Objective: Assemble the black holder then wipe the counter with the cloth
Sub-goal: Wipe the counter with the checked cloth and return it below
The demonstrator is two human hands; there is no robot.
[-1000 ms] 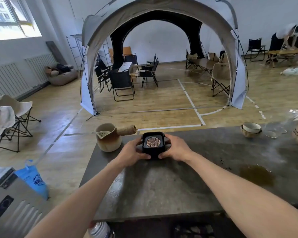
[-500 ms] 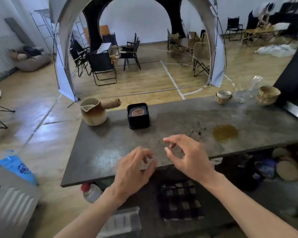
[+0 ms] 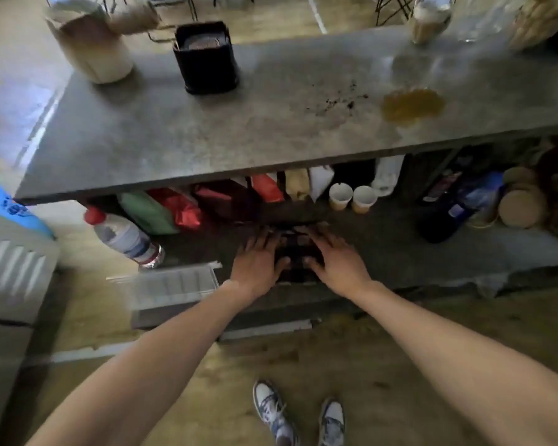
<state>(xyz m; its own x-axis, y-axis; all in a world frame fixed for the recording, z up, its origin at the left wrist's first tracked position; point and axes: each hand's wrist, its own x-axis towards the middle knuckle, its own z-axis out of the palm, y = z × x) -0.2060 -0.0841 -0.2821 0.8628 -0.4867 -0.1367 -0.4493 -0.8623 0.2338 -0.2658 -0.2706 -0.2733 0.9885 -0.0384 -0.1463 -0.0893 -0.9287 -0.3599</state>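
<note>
Black holder (image 3: 206,57) is seen standing upright on the far part of the desk (image 3: 181,133), a round mesh disc seated in its open top. Beside it, to its left, a ceramic pot (image 3: 91,43) with a side handle is placed; its contents cannot be told. A brown spill (image 3: 411,106) and dark specks (image 3: 339,101) are noted on the desk surface. Dark checked cloth (image 3: 295,252) lies on the lower shelf (image 3: 400,252) under the desk. Left hand (image 3: 255,262) and right hand (image 3: 335,259) are laid on either side of the cloth, fingers spread flat and touching it, not closed around it. Two paper cups (image 3: 351,197) are seen further back on the shelf, interiors blurred. A plastic bottle (image 3: 123,236) lies tilted at the shelf's left.
</note>
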